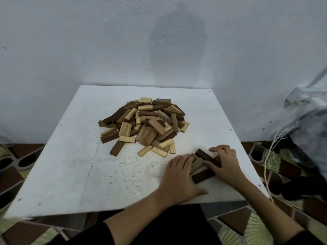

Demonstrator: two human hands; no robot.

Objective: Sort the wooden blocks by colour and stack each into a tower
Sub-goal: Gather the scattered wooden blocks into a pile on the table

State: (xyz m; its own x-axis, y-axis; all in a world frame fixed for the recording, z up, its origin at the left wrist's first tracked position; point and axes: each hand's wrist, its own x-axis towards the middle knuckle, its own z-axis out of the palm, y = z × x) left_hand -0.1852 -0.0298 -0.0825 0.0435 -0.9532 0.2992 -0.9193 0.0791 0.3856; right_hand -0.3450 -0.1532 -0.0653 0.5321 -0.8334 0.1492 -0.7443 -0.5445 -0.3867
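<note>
Both forearms reach in from the near edge over a white bench [74, 174]. Left hand [178, 177] lies flat with fingers straight, released, its fingertips pressing the left side of a small cluster of dark blocks [203, 167] at the near right of the bench. Right hand [224, 165] curls over the cluster from the right, its grip seemingly grasping a dark brown block [206, 155] that lies on top, though blur makes the contact hard to judge. Another dark block [203, 176] lies at the cluster's near edge on the bench. Farther back, near the middle, sits a mixed pile of wooden blocks [145, 123], pale, mid-brown and dark, with a few pale ones loose at its near side. A grey sack [307, 117] slumps on the right, off the bench.
</note>
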